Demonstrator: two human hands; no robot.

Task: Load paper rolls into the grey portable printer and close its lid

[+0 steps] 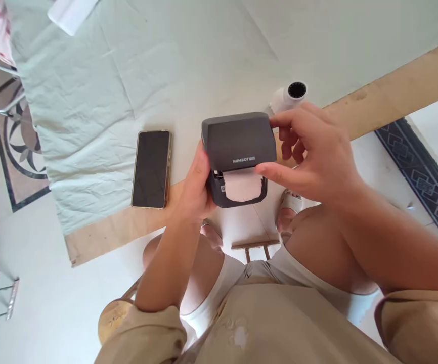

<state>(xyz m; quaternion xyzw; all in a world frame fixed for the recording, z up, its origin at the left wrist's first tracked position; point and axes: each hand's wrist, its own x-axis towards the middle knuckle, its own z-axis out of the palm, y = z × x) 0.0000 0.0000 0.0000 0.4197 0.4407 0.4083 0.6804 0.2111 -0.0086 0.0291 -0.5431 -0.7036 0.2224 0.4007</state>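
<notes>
A dark grey label printer with NIIMBOT lettering is held up over the table's front edge. Its lid is raised a little at the front, and a strip of white label paper shows in the gap. My left hand grips the printer's left side, thumb along the side and fingers hidden underneath. With thumb at the lid's front edge and index finger at its right rear corner, my right hand holds the lid. Just behind that hand is a white rounded object with a black round end.
A smartphone with a dark screen lies left of the printer on the pale green cloth. A white object is at the far left. The table's bare wooden edge runs in front, above my knees.
</notes>
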